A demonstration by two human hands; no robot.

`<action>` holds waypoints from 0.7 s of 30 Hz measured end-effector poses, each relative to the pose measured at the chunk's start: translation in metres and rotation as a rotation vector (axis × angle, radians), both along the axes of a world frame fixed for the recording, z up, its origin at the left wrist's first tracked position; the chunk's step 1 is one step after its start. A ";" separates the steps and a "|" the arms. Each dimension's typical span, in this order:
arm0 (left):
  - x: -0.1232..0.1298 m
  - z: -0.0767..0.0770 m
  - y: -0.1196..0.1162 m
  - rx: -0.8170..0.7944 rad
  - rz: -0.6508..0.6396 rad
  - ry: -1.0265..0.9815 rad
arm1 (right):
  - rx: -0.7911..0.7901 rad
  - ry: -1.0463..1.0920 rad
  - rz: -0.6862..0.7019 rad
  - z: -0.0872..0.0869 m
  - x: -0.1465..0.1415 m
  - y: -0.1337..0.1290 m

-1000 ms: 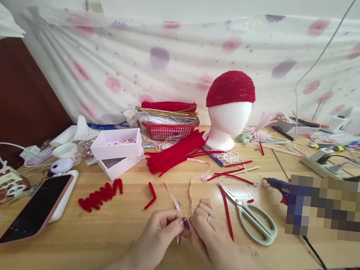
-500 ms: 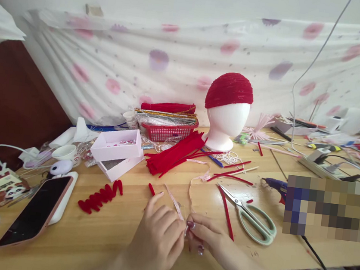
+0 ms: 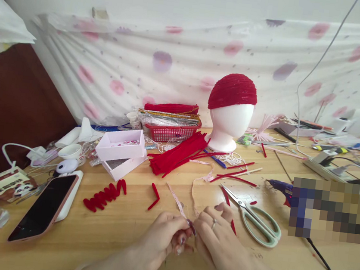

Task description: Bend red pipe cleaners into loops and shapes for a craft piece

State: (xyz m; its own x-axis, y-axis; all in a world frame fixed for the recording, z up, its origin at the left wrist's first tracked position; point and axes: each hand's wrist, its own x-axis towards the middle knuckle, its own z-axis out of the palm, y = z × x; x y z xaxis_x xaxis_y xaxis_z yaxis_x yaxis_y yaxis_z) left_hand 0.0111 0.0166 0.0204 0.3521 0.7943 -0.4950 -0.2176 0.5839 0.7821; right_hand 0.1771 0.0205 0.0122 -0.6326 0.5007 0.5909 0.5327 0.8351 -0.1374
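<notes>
My left hand (image 3: 163, 239) and my right hand (image 3: 218, 241) meet low at the table's front edge, fingertips pinched together. Whatever they hold between them is hidden by the fingers. A thin pink measuring tape (image 3: 176, 199) lies just beyond the fingertips; whether they touch it I cannot tell. To the left is a bent red pipe cleaner piece (image 3: 156, 198), beside a row of red looped pieces (image 3: 105, 196). Scissors (image 3: 256, 221) with pale green handles lie half open to the right of my right hand. A bundle of red pipe cleaners (image 3: 177, 154) lies farther back.
A white foam head (image 3: 228, 123) wears a red cap (image 3: 233, 92). Behind the bundle stands a red basket (image 3: 170, 133); a white box (image 3: 120, 143) is left of it. A phone (image 3: 43, 208) lies at left, a glue gun (image 3: 280, 186) with a cord at right.
Both hands have turned: the left now shows its thumb side, the right its back with a ring. The bent red piece by my left hand is now uncovered. The view has shifted slightly.
</notes>
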 end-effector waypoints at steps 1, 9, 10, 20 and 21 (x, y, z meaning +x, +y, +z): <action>-0.001 -0.001 0.001 -0.057 -0.040 -0.025 | 0.109 -0.060 0.026 -0.001 0.002 0.002; -0.017 0.002 0.001 0.379 -0.084 0.222 | -0.168 0.079 0.006 0.008 0.003 0.003; -0.019 0.004 0.001 0.439 -0.046 0.265 | -0.208 0.100 -0.004 0.009 0.002 0.003; -0.013 0.004 0.005 0.336 0.069 0.154 | -0.010 0.182 0.077 0.012 0.000 0.000; -0.013 0.007 0.006 0.347 0.066 0.172 | -0.029 0.196 0.079 0.013 0.000 -0.001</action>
